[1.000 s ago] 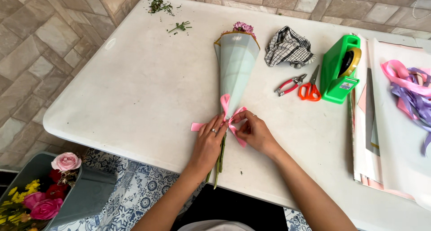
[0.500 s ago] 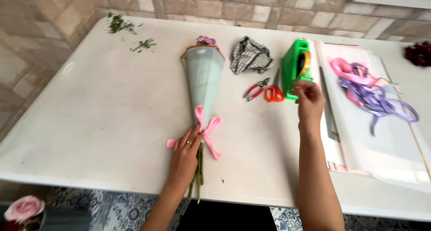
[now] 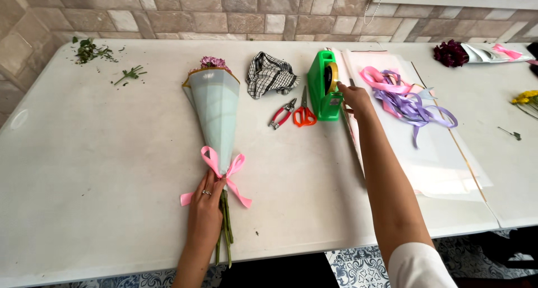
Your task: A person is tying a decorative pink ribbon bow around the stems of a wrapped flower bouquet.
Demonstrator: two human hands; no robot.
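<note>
You face a long white table [image 3: 84, 170] pushed against a far wall of beige and brown stone tiles [image 3: 168, 10], with blue-and-white patterned floor tiles [image 3: 358, 263] showing under its near edge and soft, even light across the top.

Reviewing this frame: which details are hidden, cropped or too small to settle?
- Head view: the right hand is at the green tape dispenser; its fingertips are behind the dispenser's edge, so the grip is unclear.
- The left hand covers the bouquet below the pink bow, hiding the stems there.
- The dark red flowers are too small to identify.
- The yellow flowers are cut by the right edge.
</note>
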